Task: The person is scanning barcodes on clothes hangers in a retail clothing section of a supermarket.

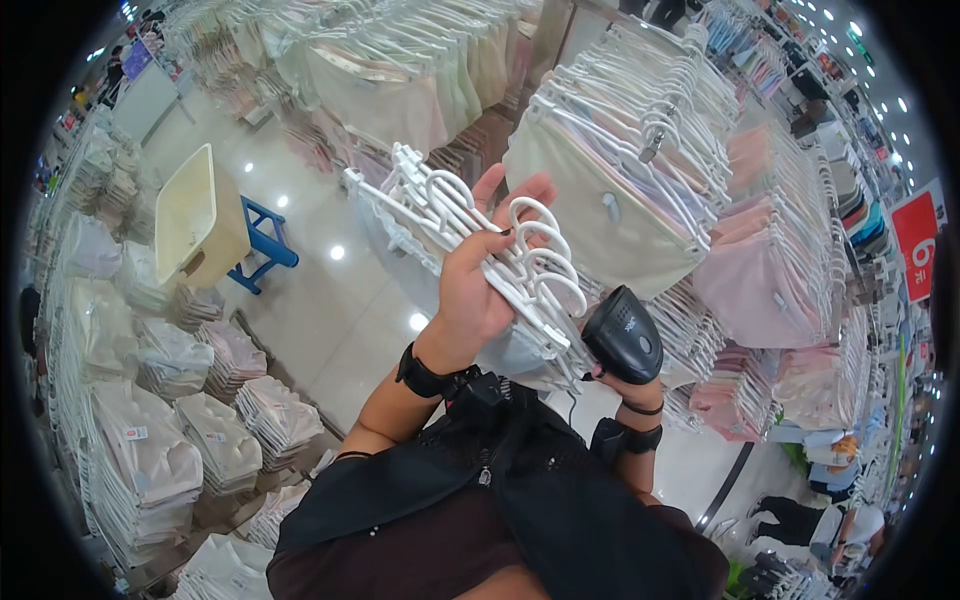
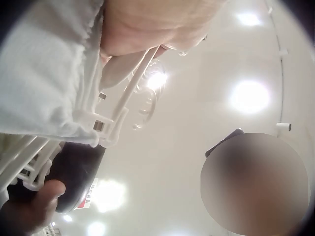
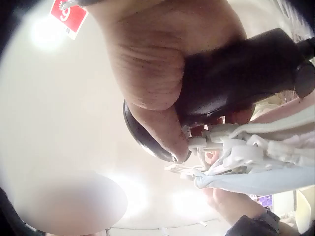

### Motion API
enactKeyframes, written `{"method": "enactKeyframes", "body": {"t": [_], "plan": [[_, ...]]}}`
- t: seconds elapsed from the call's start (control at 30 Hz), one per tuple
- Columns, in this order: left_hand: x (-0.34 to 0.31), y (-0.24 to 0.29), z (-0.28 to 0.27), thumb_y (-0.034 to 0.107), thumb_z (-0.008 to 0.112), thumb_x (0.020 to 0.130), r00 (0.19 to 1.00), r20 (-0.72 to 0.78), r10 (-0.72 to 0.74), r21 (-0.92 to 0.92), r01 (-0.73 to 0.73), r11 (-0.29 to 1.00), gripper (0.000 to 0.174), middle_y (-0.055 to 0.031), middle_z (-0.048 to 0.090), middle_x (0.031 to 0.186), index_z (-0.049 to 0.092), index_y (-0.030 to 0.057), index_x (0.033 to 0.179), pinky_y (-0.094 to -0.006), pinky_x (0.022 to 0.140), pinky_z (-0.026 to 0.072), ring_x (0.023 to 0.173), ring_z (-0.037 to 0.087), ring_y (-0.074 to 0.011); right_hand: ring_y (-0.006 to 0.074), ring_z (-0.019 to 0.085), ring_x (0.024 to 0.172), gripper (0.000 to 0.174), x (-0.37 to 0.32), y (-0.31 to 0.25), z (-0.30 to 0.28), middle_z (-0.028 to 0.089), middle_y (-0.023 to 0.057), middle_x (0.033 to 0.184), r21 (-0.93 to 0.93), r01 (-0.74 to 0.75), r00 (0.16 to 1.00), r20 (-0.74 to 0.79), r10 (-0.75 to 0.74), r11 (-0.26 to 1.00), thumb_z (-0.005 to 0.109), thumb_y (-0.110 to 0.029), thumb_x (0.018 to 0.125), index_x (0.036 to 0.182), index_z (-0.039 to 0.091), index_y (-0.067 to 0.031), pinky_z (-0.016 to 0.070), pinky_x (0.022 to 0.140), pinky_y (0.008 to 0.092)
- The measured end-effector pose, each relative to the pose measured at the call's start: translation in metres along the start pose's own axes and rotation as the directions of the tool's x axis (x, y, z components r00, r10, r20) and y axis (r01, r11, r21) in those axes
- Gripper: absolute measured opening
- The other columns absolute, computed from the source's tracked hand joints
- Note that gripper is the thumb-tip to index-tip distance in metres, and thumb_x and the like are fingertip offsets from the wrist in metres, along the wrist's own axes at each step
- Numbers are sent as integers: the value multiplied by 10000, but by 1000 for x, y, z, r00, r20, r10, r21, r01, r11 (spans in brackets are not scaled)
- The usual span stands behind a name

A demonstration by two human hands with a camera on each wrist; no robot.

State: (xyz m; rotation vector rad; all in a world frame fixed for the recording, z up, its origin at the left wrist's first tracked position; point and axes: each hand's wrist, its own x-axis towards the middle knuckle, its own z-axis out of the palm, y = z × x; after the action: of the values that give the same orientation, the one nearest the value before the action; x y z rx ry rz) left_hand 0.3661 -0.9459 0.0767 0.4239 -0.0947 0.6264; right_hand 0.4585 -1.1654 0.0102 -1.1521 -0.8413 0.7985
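My left hand (image 1: 475, 290) holds a bundle of white hangers (image 1: 440, 215) across its palm, thumb over them and the other fingers partly extended behind the hooks. Pale garments hang from the bundle; in the left wrist view a light blue-white garment (image 2: 44, 73) hangs by clips beside the palm (image 2: 157, 24). A black handheld scanner (image 1: 622, 335) sits in my right hand (image 1: 635, 392), just right of the hangers' near end. The right wrist view shows that hand (image 3: 157, 73) wrapped round the scanner's dark handle (image 3: 236, 71), close to the hanger clips (image 3: 241, 152).
Racks of pale underwear on hangers (image 1: 600, 200) stand ahead and to the right, with more stacks (image 1: 150, 440) on the left. A cream bin (image 1: 200, 215) is beside a blue stool (image 1: 265, 245) on the floor. Another person (image 1: 850, 530) is at the lower right.
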Motion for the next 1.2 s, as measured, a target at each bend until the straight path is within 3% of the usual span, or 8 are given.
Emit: {"method": "enactKeyframes", "body": {"t": [0.13, 0.2, 0.3, 0.37, 0.47, 0.57, 0.73, 1.2], "plan": [[18, -7, 6, 49, 409, 706, 997, 55, -59, -21, 60, 998, 636, -210, 266, 1354, 266, 122, 1321, -426, 1004, 285, 1273, 229, -336, 195, 605, 824, 714, 20, -5, -23, 581, 130, 1015, -571, 333, 943, 184, -278, 751, 748, 41, 593, 1208, 386, 23, 489, 726, 328], [27, -7, 7, 55, 417, 687, 989, 96, -110, -26, 113, 993, 684, -212, 241, 1366, 230, 110, 1342, -437, 1006, 279, 1281, 212, -341, 184, 561, 940, 785, 21, 9, -35, 567, 106, 1070, 130, -38, 999, 25, 35, 991, 815, -48, 535, 1206, 413, 17, 430, 837, 323], [37, -11, 7, 11, 350, 701, 982, 135, -133, -92, 146, 985, 675, -232, 277, 1337, 188, 121, 1347, -424, 976, 337, 1257, 263, -335, 181, 529, 995, 793, 36, 10, -52, 568, 87, 1081, -247, 200, 973, 161, -163, 948, 839, -103, 512, 1189, 442, 13, 379, 896, 313], [41, -12, 8, 13, 357, 698, 982, 126, -142, -65, 151, 986, 687, -235, 269, 1339, 183, 130, 1352, -426, 970, 345, 1258, 261, -339, 188, 550, 963, 715, 42, 7, -50, 579, 82, 1061, -234, 193, 977, 139, -163, 953, 829, -138, 545, 1154, 484, 7, 393, 875, 309], [46, -12, 9, 9, 357, 694, 969, 151, -193, -87, 208, 974, 693, -239, 259, 1343, 184, 136, 1353, -464, 966, 341, 1252, 267, -350, 153, 456, 675, 481, 52, -3, -48, 501, 49, 721, -267, 173, 982, 121, -145, 948, 768, -300, 637, 887, 502, 12, 343, 601, 274], [48, -13, 9, 6, 358, 690, 958, 143, -247, -87, 261, 961, 706, -243, 249, 1346, 170, 140, 1357, -508, 964, 329, 1250, 266, -362, 194, 562, 912, 566, 56, -1, -70, 599, 42, 1011, -393, 259, 950, 268, -159, 882, 792, -289, 606, 1059, 561, -41, 394, 840, 320], [48, -6, 11, 19, 387, 635, 942, 71, -329, -13, 331, 944, 738, -237, 240, 1354, 204, 77, 1348, -543, 979, 288, 1252, 262, -370, 110, 450, 653, 439, 75, -34, -36, 499, 38, 728, 76, 231, 967, 91, -237, 970, 781, -274, 629, 853, 509, -11, 336, 555, 236], [66, 0, 10, -10, 347, 667, 972, 40, -233, 47, 231, 972, 672, -277, 234, 1335, 160, -56, 1311, -450, 981, 349, 1251, 263, -373, 190, 468, 761, 387, 75, -40, -55, 483, 97, 811, 103, 342, 928, -192, -319, 934, 659, -218, 717, 978, 457, -15, 361, 678, 286]]}}
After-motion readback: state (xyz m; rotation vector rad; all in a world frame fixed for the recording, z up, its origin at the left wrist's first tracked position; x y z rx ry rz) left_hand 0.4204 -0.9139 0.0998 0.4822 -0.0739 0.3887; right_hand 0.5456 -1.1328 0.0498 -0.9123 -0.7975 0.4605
